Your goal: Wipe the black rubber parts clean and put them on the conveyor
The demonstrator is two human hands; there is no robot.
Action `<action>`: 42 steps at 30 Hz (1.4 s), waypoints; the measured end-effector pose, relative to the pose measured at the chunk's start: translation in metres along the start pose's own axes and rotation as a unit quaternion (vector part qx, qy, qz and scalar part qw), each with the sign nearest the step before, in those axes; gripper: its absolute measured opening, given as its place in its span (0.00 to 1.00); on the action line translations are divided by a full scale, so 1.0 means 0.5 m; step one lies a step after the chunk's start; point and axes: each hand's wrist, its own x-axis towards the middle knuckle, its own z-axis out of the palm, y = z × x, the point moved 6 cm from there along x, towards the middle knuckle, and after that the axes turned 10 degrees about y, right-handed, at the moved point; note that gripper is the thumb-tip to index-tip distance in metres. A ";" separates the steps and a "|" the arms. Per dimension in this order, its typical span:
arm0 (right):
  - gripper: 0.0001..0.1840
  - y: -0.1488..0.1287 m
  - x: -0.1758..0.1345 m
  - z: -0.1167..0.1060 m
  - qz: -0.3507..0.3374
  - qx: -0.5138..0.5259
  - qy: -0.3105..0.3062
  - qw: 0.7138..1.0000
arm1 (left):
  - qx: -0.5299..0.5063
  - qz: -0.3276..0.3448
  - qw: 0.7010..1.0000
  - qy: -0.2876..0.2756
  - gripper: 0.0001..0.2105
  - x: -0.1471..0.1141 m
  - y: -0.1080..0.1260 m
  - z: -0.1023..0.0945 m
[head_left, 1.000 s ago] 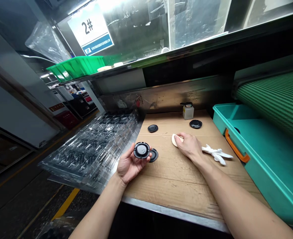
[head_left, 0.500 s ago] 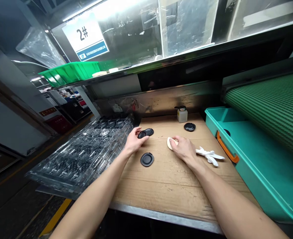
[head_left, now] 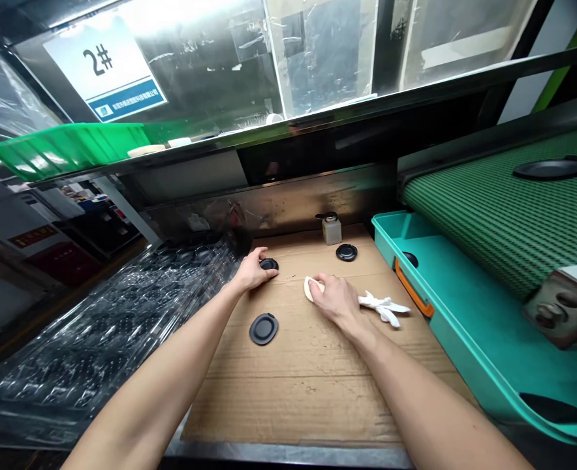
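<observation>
My left hand [head_left: 255,270] has its thumb and fingers around the edge of a small black round lid [head_left: 269,264] at the back left of the cardboard sheet [head_left: 293,365]. Whether another lid lies beneath it I cannot tell. My right hand [head_left: 336,297] is closed on a cream-coloured round pad [head_left: 309,288], resting low over the cardboard. A flat black lid with a small tab [head_left: 264,328] lies in front of my left hand. Behind my right hand lies another black lid [head_left: 346,252]. A crumpled white cloth [head_left: 384,307] is just right of my right wrist.
A square bottle with a dark cap [head_left: 332,230] stands at the back. On the right is a teal bin [head_left: 445,326] holding dark pieces, under a green conveyor belt [head_left: 489,189] carrying a black lid [head_left: 551,168]. Clear plastic trays [head_left: 122,326] are stacked left; a green crate [head_left: 73,150] sits above.
My view has swung right, and a black lid now shows on the conveyor. Two overlapping lids showed at my left hand; now only one is visible there. My right hand keeps the pad.
</observation>
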 end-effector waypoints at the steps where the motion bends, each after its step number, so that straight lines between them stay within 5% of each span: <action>1: 0.22 0.000 0.000 0.000 0.000 0.001 -0.002 1.000 | -0.001 0.000 1.000 0.001 0.39 -0.002 0.001 0.000; 13: 0.22 0.002 -0.001 0.003 0.008 0.009 -0.002 1.000 | -0.024 -0.028 0.999 0.029 0.40 -0.019 0.021 -0.024; 18: 0.23 0.003 -0.001 0.004 0.008 0.010 0.001 1.000 | -0.092 -0.050 0.993 0.048 0.37 -0.155 0.062 -0.089; 23: 0.22 0.005 0.000 0.007 0.001 0.002 0.004 1.000 | -0.156 -0.078 0.985 0.006 0.36 -0.328 0.076 -0.104; 29: 0.22 0.007 -0.001 0.008 -0.002 0.002 0.011 1.000 | -0.184 -0.097 0.978 -0.016 0.31 -0.351 0.100 -0.105; 32: 0.23 0.006 -0.002 0.007 -0.002 0.004 0.008 1.000 | -0.375 -0.210 0.899 -0.083 0.29 -0.364 0.115 -0.119; 35: 0.23 0.006 -0.003 0.008 -0.001 0.002 0.002 1.000 | -0.618 -0.295 0.719 -0.121 0.24 -0.396 0.140 -0.138; 37: 0.24 0.007 -0.004 0.008 0.004 0.001 0.001 1.000 | -0.701 -0.316 0.628 -0.120 0.25 -0.416 0.150 -0.147; 42: 0.23 0.008 -0.004 0.007 0.007 -0.001 0.005 1.000 | -0.763 -0.347 0.532 -0.119 0.26 -0.445 0.161 -0.129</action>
